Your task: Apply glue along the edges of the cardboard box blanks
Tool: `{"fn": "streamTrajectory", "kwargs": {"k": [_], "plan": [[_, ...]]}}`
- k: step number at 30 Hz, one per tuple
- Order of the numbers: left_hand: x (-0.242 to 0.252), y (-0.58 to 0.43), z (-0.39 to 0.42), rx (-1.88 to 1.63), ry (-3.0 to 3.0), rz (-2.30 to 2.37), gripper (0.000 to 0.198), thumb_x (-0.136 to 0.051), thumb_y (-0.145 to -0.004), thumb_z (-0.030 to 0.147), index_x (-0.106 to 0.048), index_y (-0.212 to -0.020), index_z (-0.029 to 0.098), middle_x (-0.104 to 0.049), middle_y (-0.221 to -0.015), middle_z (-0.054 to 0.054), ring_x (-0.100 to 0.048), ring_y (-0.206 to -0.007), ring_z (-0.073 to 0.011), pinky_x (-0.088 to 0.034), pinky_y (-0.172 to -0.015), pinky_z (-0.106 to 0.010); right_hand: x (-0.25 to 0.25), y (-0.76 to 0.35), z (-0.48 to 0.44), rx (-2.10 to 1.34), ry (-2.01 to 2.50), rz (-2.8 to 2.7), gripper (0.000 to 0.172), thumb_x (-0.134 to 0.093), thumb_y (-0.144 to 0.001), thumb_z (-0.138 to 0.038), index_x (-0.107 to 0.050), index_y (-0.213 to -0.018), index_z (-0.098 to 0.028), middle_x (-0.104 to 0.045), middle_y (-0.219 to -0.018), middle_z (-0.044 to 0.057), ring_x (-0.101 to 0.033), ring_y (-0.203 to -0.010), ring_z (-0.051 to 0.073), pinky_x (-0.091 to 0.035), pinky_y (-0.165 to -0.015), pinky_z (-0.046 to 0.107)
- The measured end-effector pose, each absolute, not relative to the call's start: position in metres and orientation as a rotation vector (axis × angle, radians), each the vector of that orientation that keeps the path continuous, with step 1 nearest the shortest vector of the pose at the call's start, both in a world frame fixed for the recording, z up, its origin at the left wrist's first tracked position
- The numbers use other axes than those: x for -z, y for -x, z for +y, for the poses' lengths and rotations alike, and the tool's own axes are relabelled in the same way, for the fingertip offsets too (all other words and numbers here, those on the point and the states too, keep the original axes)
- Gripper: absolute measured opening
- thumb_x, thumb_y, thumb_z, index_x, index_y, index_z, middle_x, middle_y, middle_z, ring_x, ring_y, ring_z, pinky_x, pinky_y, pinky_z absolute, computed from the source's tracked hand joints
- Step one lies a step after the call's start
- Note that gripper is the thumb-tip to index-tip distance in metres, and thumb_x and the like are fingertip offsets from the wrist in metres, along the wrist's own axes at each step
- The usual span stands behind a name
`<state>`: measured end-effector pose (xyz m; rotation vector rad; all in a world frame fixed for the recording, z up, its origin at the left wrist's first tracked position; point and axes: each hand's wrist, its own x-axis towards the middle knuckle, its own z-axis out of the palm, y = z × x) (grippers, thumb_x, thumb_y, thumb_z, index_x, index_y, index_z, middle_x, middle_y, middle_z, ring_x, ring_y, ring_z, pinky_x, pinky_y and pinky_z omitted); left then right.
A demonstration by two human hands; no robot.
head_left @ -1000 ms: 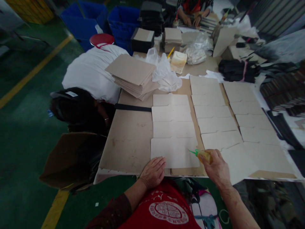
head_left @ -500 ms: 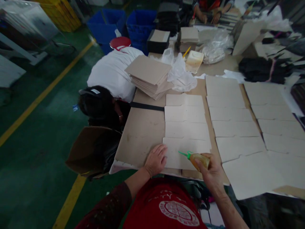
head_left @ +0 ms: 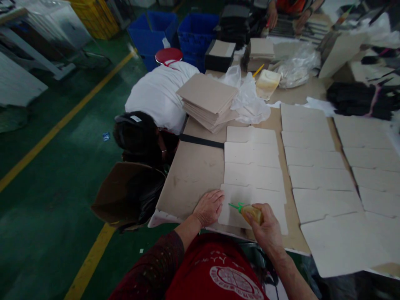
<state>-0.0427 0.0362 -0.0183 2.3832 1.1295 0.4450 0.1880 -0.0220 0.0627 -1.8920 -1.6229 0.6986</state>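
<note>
My right hand (head_left: 265, 227) is closed round a small glue bottle (head_left: 250, 211) with a green nozzle, whose tip points left over the nearest white card sheet (head_left: 268, 204). My left hand (head_left: 208, 207) lies flat with fingers apart on the left edge of that same sheet, at the near edge of the brown board table (head_left: 193, 175). Several more white card sheets (head_left: 253, 156) lie in columns across the table beyond and to the right.
A stack of grey boards (head_left: 208, 100) and crumpled plastic bags (head_left: 250, 102) sit at the table's far left. A person in a white top (head_left: 159, 96) bends down beside the table's left edge, next to a brown box (head_left: 125, 191). Blue bins (head_left: 175, 29) stand beyond; another person's hands (head_left: 275, 16) work at the far end.
My right hand has carried the glue bottle leftward over the nearest sheet, closer to my left hand. The view has shifted left; my left hand stays on the sheet's edge.
</note>
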Motion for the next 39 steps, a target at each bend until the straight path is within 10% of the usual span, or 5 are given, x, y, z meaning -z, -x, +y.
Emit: {"fn": "streamTrajectory", "kwargs": {"k": [12,39], "plan": [[0.018,0.043,0.037,-0.477,-2.377,1.124,0.042,-0.052,-0.088,0.017,-0.055,-0.13,0.018,-0.056,-0.139,-0.009,-0.048,-0.13,-0.0245,-0.042,-0.111,-0.044,-0.085,-0.185,-0.017,-0.468,2.06,-1.906,0.024,-0.047,-0.097,-0.046,-0.057,-0.103,-0.025,-0.057,-0.093,0.003,-0.056,-0.063,0.017,-0.04,-0.052,0.029],[0.016,0.043,0.036,-0.493,-2.358,1.138,0.041,-0.052,-0.088,0.016,-0.056,-0.129,0.02,-0.057,-0.137,-0.009,-0.047,-0.131,-0.0237,-0.043,-0.111,-0.045,-0.072,-0.199,-0.023,-0.777,2.013,-1.407,0.037,-0.062,-0.085,-0.056,-0.059,-0.101,-0.023,-0.062,-0.091,0.004,-0.061,-0.079,0.022,-0.051,-0.067,0.036]]}}
